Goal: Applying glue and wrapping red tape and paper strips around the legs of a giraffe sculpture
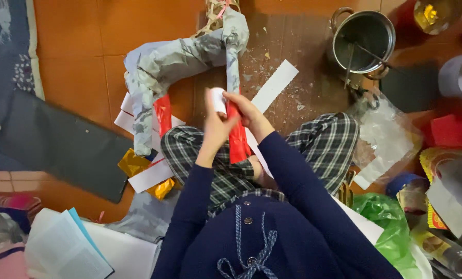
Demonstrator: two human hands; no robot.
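Grip, left hand (216, 123): pinched on white paper scrap (218, 98) | right hand (246, 111): pinched on red paper strip (237, 137)

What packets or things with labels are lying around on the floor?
Yellow packet: right side, flat, yellow and red with print.
Bottle: bottom right, lying down, clear with a yellow label.
Gold wrapper: left of the knees, crumpled, shiny gold.
Green bag: right of the person, crumpled plastic, bright green.
Clear bag: below the steel pot, see-through, white sheets inside.
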